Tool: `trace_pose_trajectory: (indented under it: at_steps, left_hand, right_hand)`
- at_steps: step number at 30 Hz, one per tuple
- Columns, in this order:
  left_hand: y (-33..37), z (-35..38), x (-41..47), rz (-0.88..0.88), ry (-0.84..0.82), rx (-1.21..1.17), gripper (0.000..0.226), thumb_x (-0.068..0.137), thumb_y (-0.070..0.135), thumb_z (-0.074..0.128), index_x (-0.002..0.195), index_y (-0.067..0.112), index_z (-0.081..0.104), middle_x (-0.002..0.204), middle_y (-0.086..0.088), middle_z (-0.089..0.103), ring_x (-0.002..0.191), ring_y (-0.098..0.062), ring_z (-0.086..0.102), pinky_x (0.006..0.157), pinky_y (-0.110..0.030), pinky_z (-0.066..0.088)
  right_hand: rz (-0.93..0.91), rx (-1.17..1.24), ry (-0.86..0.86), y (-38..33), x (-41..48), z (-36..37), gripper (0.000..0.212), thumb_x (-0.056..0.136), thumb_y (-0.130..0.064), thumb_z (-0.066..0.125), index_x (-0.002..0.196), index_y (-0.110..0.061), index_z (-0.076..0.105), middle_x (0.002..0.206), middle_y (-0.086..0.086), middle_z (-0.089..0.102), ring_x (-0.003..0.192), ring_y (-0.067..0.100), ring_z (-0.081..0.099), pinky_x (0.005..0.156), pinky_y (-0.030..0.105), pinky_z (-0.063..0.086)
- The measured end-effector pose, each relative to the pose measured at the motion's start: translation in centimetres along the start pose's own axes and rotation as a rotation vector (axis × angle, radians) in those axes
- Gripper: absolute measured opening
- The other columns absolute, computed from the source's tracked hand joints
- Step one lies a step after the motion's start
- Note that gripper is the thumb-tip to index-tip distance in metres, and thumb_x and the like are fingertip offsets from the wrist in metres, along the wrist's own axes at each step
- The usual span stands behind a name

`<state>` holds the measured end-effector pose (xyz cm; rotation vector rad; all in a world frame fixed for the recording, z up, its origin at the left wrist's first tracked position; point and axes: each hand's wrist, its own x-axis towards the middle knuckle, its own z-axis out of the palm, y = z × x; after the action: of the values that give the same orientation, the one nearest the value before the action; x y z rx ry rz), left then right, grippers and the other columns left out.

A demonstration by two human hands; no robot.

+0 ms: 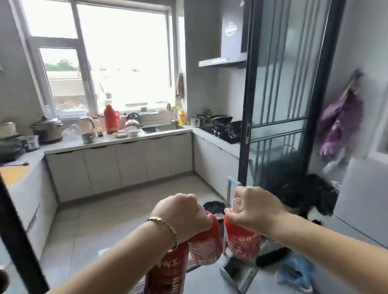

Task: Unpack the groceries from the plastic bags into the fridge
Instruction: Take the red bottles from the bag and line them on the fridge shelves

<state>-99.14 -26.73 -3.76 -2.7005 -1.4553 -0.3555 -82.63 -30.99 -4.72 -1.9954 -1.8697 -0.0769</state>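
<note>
Three red bottles [205,244]: two in left hand [183,214], one in right hand [253,209].

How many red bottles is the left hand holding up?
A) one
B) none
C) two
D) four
C: the left hand grips two by their necks, the darker bottle and the paler bottle, while the right hand holds only the third bottle.

On the tiled floor [96,233], a blue plastic bag [295,272] and a grey dustpan [242,282] are seen near right, a dark heap [309,194] farther behind.
</note>
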Motion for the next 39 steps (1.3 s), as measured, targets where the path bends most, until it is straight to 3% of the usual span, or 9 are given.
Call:
trace_pose_trajectory:
  at_steps: [6,10,16,19,22,29,34,37,39]
  left_hand:
    - [9.0,1.2,13.1,0.244,0.019,0.033,0.035,0.09,0.048,0.044,0.09,0.014,0.056,0.095,-0.004,0.064,0.09,-0.024,0.061,0.067,-0.023,0.039]
    - [14.4,3.7,21.7,0.365,0.04,-0.007,0.038,0.087,0.051,0.043,0.081,0.014,0.051,0.07,0.001,0.051,0.071,-0.021,0.054,0.061,-0.025,0.04]
    - [23.3,6.0,35.1,0.593,0.034,-0.117,0.034,0.087,0.048,0.045,0.073,0.017,0.042,0.064,0.004,0.044,0.07,-0.021,0.052,0.062,-0.027,0.039]
    - [27.6,5.9,40.4,0.705,0.036,-0.138,0.036,0.089,0.051,0.043,0.08,0.016,0.043,0.065,0.005,0.043,0.072,-0.021,0.051,0.063,-0.027,0.04]
    - [33.9,5.8,46.2,0.821,0.031,-0.151,0.035,0.092,0.049,0.042,0.092,0.015,0.049,0.084,0.0,0.057,0.083,-0.022,0.06,0.068,-0.028,0.043]
    - [46.2,6.9,53.6,0.984,0.075,-0.221,0.04,0.095,0.046,0.037,0.104,0.012,0.055,0.103,-0.006,0.061,0.096,-0.024,0.059,0.075,-0.031,0.043]
    - [56.8,7.1,58.0,1.013,0.162,-0.282,0.04,0.096,0.045,0.038,0.105,0.011,0.056,0.103,-0.008,0.061,0.095,-0.025,0.059,0.075,-0.031,0.044]
    - [63.7,5.6,61.1,1.025,0.21,-0.349,0.031,0.1,0.033,0.036,0.123,0.016,0.046,0.112,-0.008,0.052,0.101,-0.025,0.055,0.078,-0.031,0.047]
    - [67.1,4.5,63.0,1.013,0.24,-0.393,0.027,0.099,0.033,0.038,0.113,0.012,0.048,0.101,-0.007,0.05,0.091,-0.024,0.055,0.07,-0.03,0.045]
  right_hand:
    - [0.268,0.012,0.075,12.3,4.5,-4.3,0.027,0.079,-0.038,0.063,0.089,-0.013,0.062,0.085,0.0,0.064,0.084,0.021,0.06,0.066,0.025,0.043]
    - [0.42,-0.049,0.096,19.3,7.4,-6.1,0.026,0.081,-0.037,0.062,0.088,-0.012,0.06,0.081,-0.003,0.059,0.081,0.019,0.056,0.065,0.024,0.04]
    - [0.666,-0.103,0.198,30.3,12.6,-8.9,0.022,0.082,-0.033,0.058,0.075,-0.013,0.051,0.075,-0.001,0.059,0.077,0.02,0.055,0.06,0.027,0.038]
    - [0.788,-0.087,0.259,35.2,14.5,-10.5,0.023,0.081,-0.036,0.058,0.08,-0.014,0.051,0.071,-0.006,0.053,0.079,0.02,0.056,0.06,0.026,0.038]
    - [0.908,-0.114,0.321,41.8,15.8,-13.0,0.025,0.08,-0.038,0.058,0.083,-0.014,0.053,0.078,-0.002,0.058,0.08,0.021,0.058,0.059,0.028,0.04]
    - [0.997,-0.142,0.403,53.5,15.1,-18.1,0.032,0.079,-0.03,0.058,0.057,-0.015,0.04,0.056,-0.001,0.044,0.054,0.016,0.044,0.053,0.029,0.032]
    - [0.994,-0.237,0.464,62.6,14.2,-22.4,0.027,0.081,-0.034,0.062,0.069,-0.01,0.055,0.064,-0.001,0.059,0.061,0.016,0.057,0.057,0.029,0.047]
    - [0.977,-0.287,0.607,68.7,13.9,-26.1,0.03,0.078,-0.03,0.064,0.06,-0.015,0.045,0.057,-0.005,0.05,0.055,0.014,0.048,0.05,0.027,0.038]
    - [0.991,-0.348,0.727,71.5,14.0,-28.5,0.03,0.077,-0.032,0.065,0.06,-0.015,0.047,0.057,-0.004,0.051,0.058,0.017,0.05,0.052,0.029,0.036]
